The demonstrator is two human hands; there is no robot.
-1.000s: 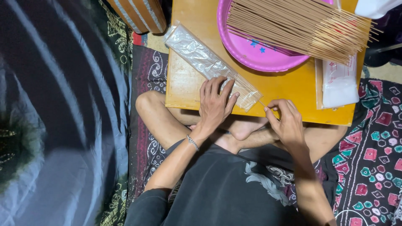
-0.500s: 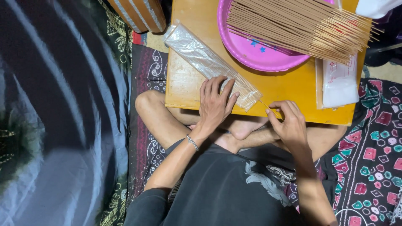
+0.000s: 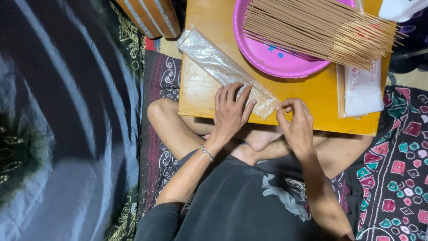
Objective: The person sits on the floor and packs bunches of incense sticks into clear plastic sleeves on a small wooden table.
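- Dark cloth (image 3: 67, 111): covers the floor to the person's left, well apart from the work.
- Wooden board (image 3: 312, 100): lies across the person's crossed legs and carries everything below.
- Pink tray (image 3: 272, 56): sits at the far side of the board and holds a large bundle of thin sticks (image 3: 321, 29) whose tips overhang its right rim.
- Clear sleeve (image 3: 227, 71): long, narrow, transparent plastic; lies diagonally from the board's far left corner to its near edge and already holds a few sticks.
- White packets (image 3: 363, 89): flat rectangular stack with red print, at the board's right edge, beside the tray.
- Left hand (image 3: 231, 114): fingers spread flat, pressing the sleeve's near end to the board; nothing clenched.
- Right hand (image 3: 296, 122): thumb and fingertips pinch something at the sleeve's mouth, probably stick ends; too fine to confirm.
- Risk: the thin sticks may snap or pierce the plastic if pushed at an angle.
- Risk: the sleeve may slide or crumple if the flat hand lifts.
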